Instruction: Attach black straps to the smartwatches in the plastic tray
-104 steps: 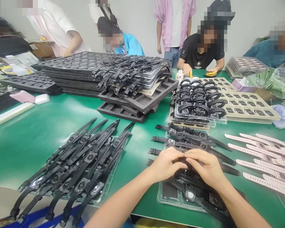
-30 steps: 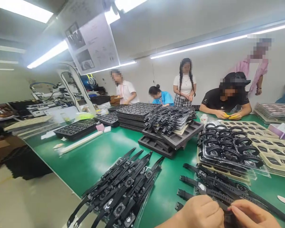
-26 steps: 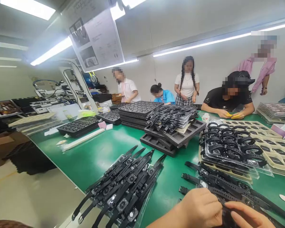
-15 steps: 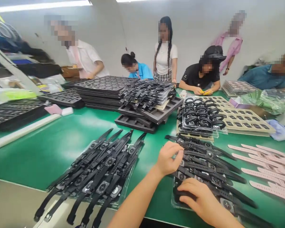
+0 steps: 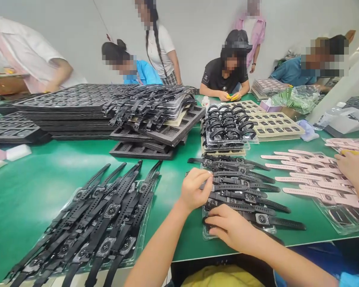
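Two clear trays of black watches lie on the green table. My left hand (image 5: 196, 188) is at the left edge of the nearer-right group of black watches (image 5: 249, 198), fingers curled in a pinch; whatever is between them is too small to name. Just below it, my right hand (image 5: 227, 225) bends over the lower left corner of that tray, its fingers around the end of a black watch strap. Further left, another tray of black watches (image 5: 110, 211) lies slanted, its straps crossing over one another.
Foam trays (image 5: 71, 119) are stacked at the back left. Looped black watches (image 5: 229, 123) stand beside beige trays (image 5: 275, 125). Pink watches (image 5: 320, 175) lie at right, near another person's hand (image 5: 354, 167). Several people are across the table.
The view has turned to the right and tipped down. Another person's hand now shows at the right edge. Both my hands stay at the same tray with much the same finger shape.
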Available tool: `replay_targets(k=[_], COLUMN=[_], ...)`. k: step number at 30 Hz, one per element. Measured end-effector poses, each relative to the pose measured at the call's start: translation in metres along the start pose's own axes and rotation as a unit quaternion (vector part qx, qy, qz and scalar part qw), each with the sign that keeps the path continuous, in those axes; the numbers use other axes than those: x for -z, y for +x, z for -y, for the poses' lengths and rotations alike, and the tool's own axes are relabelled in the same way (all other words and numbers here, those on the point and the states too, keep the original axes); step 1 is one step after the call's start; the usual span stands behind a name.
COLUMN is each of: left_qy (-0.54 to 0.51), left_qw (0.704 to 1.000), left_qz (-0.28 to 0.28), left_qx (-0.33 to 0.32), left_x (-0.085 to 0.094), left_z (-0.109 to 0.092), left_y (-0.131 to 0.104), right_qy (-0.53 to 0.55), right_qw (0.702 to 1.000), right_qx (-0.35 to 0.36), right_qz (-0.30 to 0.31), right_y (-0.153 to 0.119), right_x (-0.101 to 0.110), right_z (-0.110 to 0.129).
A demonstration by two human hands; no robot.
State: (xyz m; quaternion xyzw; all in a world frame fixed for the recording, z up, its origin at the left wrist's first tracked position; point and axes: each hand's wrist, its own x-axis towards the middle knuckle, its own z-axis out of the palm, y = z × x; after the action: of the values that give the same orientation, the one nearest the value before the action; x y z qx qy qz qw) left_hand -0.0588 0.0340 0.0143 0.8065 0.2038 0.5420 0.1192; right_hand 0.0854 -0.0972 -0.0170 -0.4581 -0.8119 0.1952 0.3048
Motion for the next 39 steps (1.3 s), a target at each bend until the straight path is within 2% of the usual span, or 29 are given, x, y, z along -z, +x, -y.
replay_targets(k=[3, 5, 6, 8, 10, 13, 16, 21, 27, 31, 33, 36, 38, 39], left_qy=[0.013, 0.02, 0.02, 0.017, 0.013, 0.012, 0.015, 0.019, 0.016, 0.017, 0.009, -0.044, -0.098, -0.097], left_qw=[1.0, 1.0, 1.0, 1.0, 1.0, 0.999, 0.999, 0.998, 0.998, 0.998, 0.998, 0.992, 0.983, 0.983], left_qz=[0.009, 0.011, 0.011, 0.012, 0.02, 0.035, 0.043, 0.056, 0.063, 0.058, 0.045, 0.029, 0.053, 0.078], left_qx=[0.0, -0.002, -0.004, -0.008, -0.011, -0.015, -0.01, 0.004, 0.015, 0.028, 0.042, 0.111, 0.148, 0.135], left_x=[-0.001, -0.002, -0.002, -0.003, -0.004, -0.007, -0.009, -0.012, -0.013, -0.013, -0.009, 0.009, 0.027, 0.037], left_z=[0.001, 0.002, 0.002, 0.002, 0.002, 0.0, -0.001, -0.001, 0.0, 0.005, 0.0, -0.03, -0.062, -0.078], left_y=[0.0, 0.0, -0.001, -0.001, -0.002, -0.003, -0.004, -0.004, -0.007, -0.003, 0.002, 0.005, -0.003, -0.01], right_qy=[-0.034, -0.065, -0.088, -0.15, -0.216, -0.299, -0.335, -0.362, -0.223, -0.114, -0.049, 0.106, 0.243, 0.304], right_qw=[0.999, 0.994, 0.991, 0.981, 0.966, 0.943, 0.929, 0.909, 0.945, 0.967, 0.968, 0.939, 0.899, 0.876], right_qx=[0.007, -0.035, -0.065, -0.121, -0.139, -0.136, -0.14, -0.187, -0.224, -0.219, -0.241, -0.314, -0.336, -0.335], right_qz=[-0.042, -0.082, -0.078, -0.029, -0.018, -0.051, -0.075, -0.086, -0.08, -0.06, -0.056, -0.095, -0.142, -0.167], right_y=[-0.008, -0.022, -0.032, -0.053, -0.071, -0.086, -0.084, -0.069, -0.052, -0.053, -0.054, -0.047, -0.035, -0.028], right_x=[0.026, 0.045, 0.053, 0.059, 0.053, 0.033, 0.016, 0.003, 0.003, 0.016, 0.029, 0.056, 0.076, 0.085], right_z=[0.001, -0.003, -0.006, -0.012, -0.014, -0.011, -0.004, -0.002, -0.005, -0.004, -0.005, -0.008, -0.012, -0.015])
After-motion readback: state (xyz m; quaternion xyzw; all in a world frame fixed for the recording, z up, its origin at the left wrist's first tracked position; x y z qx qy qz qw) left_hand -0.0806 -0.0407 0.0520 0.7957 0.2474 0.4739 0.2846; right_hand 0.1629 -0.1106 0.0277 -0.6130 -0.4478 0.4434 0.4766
